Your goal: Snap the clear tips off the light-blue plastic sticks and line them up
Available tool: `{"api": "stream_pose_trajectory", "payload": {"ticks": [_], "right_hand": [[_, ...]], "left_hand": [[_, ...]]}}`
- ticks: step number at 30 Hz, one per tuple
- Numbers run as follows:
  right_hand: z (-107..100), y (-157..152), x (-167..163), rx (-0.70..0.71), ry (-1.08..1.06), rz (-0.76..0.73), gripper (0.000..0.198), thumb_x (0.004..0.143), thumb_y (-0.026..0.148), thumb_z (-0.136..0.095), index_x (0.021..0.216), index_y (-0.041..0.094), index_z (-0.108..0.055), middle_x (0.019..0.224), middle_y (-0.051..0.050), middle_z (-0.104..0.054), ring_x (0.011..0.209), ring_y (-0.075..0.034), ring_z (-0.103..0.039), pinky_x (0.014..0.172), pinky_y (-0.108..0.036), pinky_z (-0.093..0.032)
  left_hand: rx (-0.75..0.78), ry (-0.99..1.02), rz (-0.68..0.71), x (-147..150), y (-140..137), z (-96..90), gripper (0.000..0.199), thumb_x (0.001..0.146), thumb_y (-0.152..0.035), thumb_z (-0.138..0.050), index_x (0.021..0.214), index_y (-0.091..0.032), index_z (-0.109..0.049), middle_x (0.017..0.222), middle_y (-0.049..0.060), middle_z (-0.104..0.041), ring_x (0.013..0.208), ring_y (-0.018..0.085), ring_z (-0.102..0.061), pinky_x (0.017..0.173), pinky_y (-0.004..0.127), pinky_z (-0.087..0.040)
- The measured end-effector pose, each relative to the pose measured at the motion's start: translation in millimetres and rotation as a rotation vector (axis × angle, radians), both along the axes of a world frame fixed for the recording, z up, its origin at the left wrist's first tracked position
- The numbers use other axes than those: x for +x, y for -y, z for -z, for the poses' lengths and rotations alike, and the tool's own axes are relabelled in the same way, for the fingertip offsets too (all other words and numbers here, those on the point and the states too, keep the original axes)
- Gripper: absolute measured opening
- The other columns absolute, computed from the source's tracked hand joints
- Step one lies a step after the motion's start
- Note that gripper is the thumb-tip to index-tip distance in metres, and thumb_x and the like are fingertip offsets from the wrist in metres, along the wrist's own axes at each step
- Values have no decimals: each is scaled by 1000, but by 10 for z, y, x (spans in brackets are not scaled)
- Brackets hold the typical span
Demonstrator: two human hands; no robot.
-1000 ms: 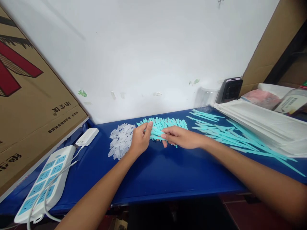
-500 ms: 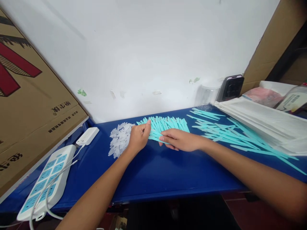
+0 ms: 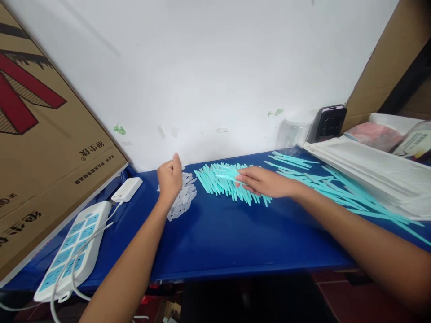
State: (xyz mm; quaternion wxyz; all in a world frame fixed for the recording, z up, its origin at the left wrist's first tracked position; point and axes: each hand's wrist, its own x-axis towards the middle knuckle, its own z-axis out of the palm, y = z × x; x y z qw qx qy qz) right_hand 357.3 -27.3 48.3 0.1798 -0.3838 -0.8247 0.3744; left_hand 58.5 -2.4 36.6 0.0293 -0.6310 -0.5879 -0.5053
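Note:
Over the pile of small translucent white plastic pieces [image 3: 183,199], my left hand [image 3: 170,178] is closed with the thumb pointing up; whatever its fingers may hold is hidden. My right hand [image 3: 261,181] grips a few slim turquoise plastic sticks [image 3: 228,172] between thumb and fingers, their ends pointing left. These are just above a row of similar turquoise sticks [image 3: 210,181], which lie side by side on the blue table. The right hand covers part of that row.
Loose turquoise sticks [image 3: 340,193] lie scattered at the right, beside a stack of white sheets [image 3: 373,172]. A clear cup [image 3: 296,134] and a dark phone-like device [image 3: 331,122] stand by the wall. A power strip [image 3: 76,251], white adapter [image 3: 127,189] and cardboard box [image 3: 57,143] occupy the left.
My hands have parted. The left moved left over the translucent pieces; the right moved slightly up and right, still holding turquoise sticks, uncovering more of the row's front.

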Motion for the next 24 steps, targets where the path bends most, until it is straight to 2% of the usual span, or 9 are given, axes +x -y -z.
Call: {"api": "stream_pose_trajectory", "payload": {"ticks": [4,8,11,14,19,24], "right_hand": [[11,-149,123,38,105,204,42,107,46,-35,88,17,-59,63,-3,-61,51,-17,-59,61,-30,-45],[97,-252,157,97,278,354,42,105,41,-37,79,17,-61,52,-6,-60,48,-20,-61,64,-32,-43],[185,-310,157,153,397,451,40,102,42,-41,81,16,-64,63,-11,-67,55,-22,-62,59,-32,-37],[264,-345,156,252,482,484,44,103,45,-40,80,17,-65,76,-16,-71,65,-24,-63,58,-33,-34],[312,-338,171,250,458,452,49,101,57,-45,88,17,-69,78,-18,-72,72,-28,-66,62,-33,-38],[262,-330,201,276,466,504,47,98,59,-51,96,18,-73,82,-17,-73,78,-31,-68,65,-35,-42]], "left_hand": [[-32,-231,-108,-167,-65,-47,58,105,-46,-36,53,-21,-29,49,0,-31,51,13,-30,57,33,-19],[-220,-539,-149,-58,-22,22,59,105,-46,-34,56,-19,-53,54,6,-53,55,18,-47,60,33,-22],[-354,-661,-165,-10,-10,73,63,106,-49,-30,65,-19,-67,65,12,-65,63,24,-60,61,32,-27],[-430,-720,-146,-34,-26,100,66,106,-51,-27,70,-19,-72,71,15,-68,69,28,-65,63,33,-34],[-537,-787,-164,-77,-26,105,55,103,-48,-35,84,-17,-75,84,19,-71,79,34,-69,66,36,-41],[-524,-800,-198,-114,-14,96,46,101,-49,-42,94,-17,-74,90,18,-73,85,36,-70,69,38,-44]]}}
